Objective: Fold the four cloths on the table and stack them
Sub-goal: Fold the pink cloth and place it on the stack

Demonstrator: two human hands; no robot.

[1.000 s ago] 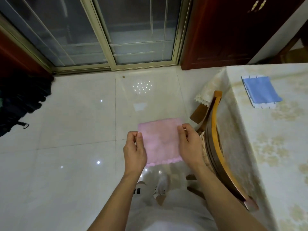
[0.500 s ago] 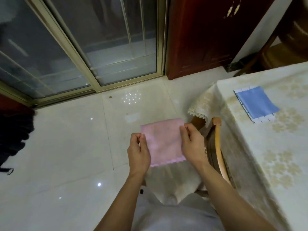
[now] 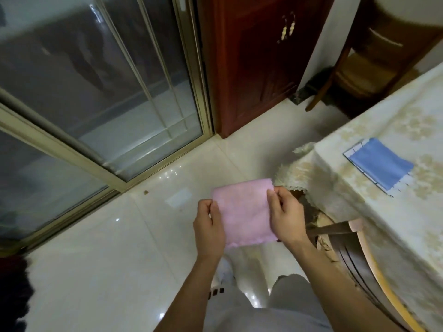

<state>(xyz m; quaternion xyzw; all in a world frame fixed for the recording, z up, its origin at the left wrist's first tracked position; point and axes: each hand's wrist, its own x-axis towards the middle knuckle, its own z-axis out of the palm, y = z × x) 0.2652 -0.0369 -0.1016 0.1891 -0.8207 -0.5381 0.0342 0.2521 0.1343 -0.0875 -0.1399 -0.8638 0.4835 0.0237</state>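
Left hand: the left hand (image 3: 209, 226) pinches the left edge of the folded pink fleecy cloth (image 3: 244, 212) near its upper corner, thumb and fingers curled onto the fabric.
Right hand: the right hand (image 3: 286, 215) pinches the cloth's right edge near the upper right corner, fingers curled over it.
Pink cloth: held in the air between the two hands, spread flat as a rough rectangle, its scalloped lower edge hanging free below both hands, above the glossy white tiled floor (image 3: 107, 255).
Blue cloth: a folded blue square cloth (image 3: 381, 165) lies on a white cloth with dark stitched edging (image 3: 352, 150), well apart from the right hand, up and to its right.
Desk: the desk with a cream flower-patterned tablecloth (image 3: 395, 224) stands to the right of the right hand; the blue and white cloths rest on it.
Chair: a curved wooden chair back (image 3: 374, 267) sits below and right of the right hand, tucked against the desk.
Beyond the hands: glass sliding doors with a pale metal frame (image 3: 134, 97) and a dark red wooden cabinet (image 3: 254, 63).
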